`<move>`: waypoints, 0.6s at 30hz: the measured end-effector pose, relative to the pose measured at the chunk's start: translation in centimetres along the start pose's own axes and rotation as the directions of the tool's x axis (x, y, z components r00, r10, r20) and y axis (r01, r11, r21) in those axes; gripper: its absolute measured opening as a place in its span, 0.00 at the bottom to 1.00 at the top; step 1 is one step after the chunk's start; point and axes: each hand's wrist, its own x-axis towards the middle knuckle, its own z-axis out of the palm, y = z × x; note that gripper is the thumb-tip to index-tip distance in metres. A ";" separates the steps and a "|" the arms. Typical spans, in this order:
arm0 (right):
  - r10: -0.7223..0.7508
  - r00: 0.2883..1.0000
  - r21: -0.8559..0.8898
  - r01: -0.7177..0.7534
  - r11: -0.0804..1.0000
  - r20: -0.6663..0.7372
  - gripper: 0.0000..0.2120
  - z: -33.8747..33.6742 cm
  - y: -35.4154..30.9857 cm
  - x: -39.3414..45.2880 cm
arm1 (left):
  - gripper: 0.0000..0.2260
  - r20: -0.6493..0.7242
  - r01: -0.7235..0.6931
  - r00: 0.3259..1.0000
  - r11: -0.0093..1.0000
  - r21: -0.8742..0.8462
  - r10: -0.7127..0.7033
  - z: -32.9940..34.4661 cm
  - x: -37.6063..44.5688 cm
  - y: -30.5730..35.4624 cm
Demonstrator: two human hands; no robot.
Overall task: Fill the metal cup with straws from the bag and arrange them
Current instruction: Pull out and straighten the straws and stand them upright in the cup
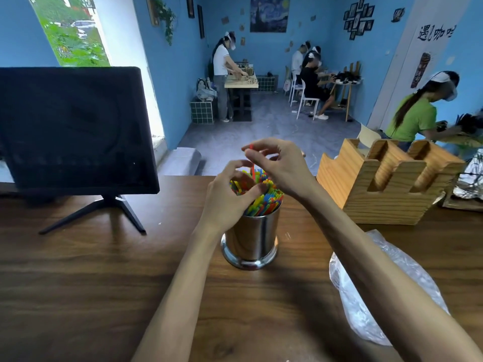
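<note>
One red straw point(252, 163) stands well above the rest of the bundle, its top end pinched between the thumb and fingertips of the right hand point(279, 168). Its long axis runs nearly upright, and its lower part disappears among the other straws, so the coming move looks like a straight push down or a lift out along that axis. The right hand sits directly over the cup's mouth and is the one doing the work. The left hand point(231, 197) comes in from the near left, its fingers curled around the near-left side of the bundle with the thumb pressed against the straw tips, apparently steadying them.

The coloured straws point(266, 199) are a dense mix of green, yellow, blue, orange and red. They fill the mouth and fan slightly toward the right rim, their tops uneven, so the filling looks nearly done and the arranging is still in hand.

The metal cup point(251, 241) is a shiny steel cylinder with a flared foot, standing upright around the middle of the wooden tabletop point(91, 283), between the two forearms. The clear plastic bag point(386, 296) lies crumpled toward the near right edge, under the right forearm; whether any straws remain in it cannot be told. A wooden holder point(386, 184) stands at the far right corner, and a dark monitor point(75, 129) at the far left.
</note>
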 end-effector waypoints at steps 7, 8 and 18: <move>-0.236 0.970 0.090 0.240 0.967 -0.055 0.05 -1.5 -5.3 -1.3 | 0.16 -0.242 -0.125 0.962 0.992 0.024 0.127 0.0 0.2 2.9; -0.258 0.964 0.088 0.262 0.961 -0.061 0.06 -1.7 -5.7 -1.5 | 0.15 -0.237 -0.137 0.961 0.990 0.043 0.143 -0.2 0.3 3.1; -0.088 0.902 0.310 0.236 0.921 -0.423 0.09 -2.7 -3.7 -4.7 | 0.12 -0.181 0.199 0.928 0.846 -0.495 -0.324 -1.2 -0.2 3.1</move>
